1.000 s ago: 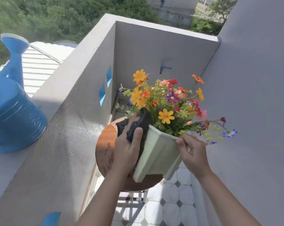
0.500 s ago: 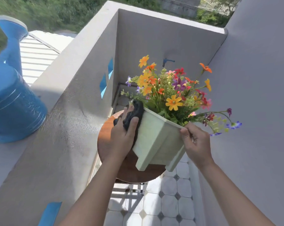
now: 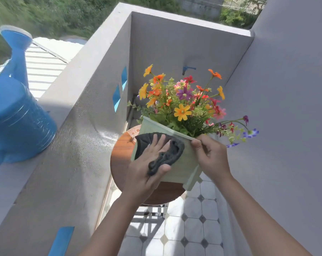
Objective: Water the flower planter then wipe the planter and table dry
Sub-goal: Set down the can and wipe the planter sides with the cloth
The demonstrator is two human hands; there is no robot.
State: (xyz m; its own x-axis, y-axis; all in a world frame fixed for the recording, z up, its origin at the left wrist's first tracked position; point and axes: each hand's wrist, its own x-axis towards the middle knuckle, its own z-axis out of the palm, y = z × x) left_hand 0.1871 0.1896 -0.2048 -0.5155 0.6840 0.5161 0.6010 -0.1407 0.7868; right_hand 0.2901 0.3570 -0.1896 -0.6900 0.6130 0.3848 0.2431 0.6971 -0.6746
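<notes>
Left hand (image 3: 143, 169) presses cloth (image 3: 147, 143) on planter (image 3: 182, 163), thumb seemingly pinching it; right hand (image 3: 212, 157) grips rim, table (image 3: 119, 154) half-hidden.

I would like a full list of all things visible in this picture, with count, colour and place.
planter: 1, pale green, tilted over table
flowers: many, mixed colours, in planter
cloth: 1, black, on planter's side
table: 1, brown, round, under planter
watering can: 1, blue, on ledge at left
tap: 1, blue, on far wall
floor: 1, white tiles, below
left hand: 1, presses cloth on planter
right hand: 1, pinches planter's rim
</notes>
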